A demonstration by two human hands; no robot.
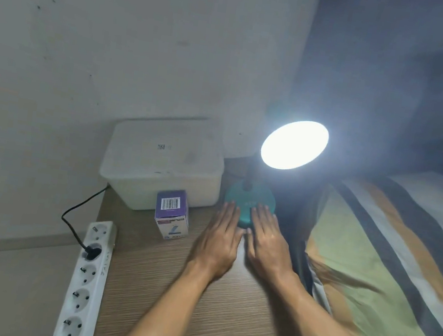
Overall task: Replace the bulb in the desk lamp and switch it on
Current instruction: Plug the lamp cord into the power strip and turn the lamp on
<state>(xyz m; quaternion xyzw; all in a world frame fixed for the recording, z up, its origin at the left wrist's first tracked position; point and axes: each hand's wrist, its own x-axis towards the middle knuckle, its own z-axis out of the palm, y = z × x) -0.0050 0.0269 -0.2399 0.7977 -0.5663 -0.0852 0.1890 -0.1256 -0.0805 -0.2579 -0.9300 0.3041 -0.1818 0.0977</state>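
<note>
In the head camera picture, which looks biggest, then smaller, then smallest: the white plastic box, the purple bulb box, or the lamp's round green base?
1. White plastic box, clearly biggest.
2. Lamp's green base, partly hidden by the fingers.
3. Purple bulb box, only slightly smaller-looking.

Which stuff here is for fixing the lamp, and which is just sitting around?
For the job: lit teal desk lamp with round base; small purple-and-white cardboard bulb box; white power strip with black plug; left hand; right hand.

Just lying about: white plastic lidded tub; striped bedding.

Dim, soft frame; lamp head [294,144] glares white, edges blurred.
</note>
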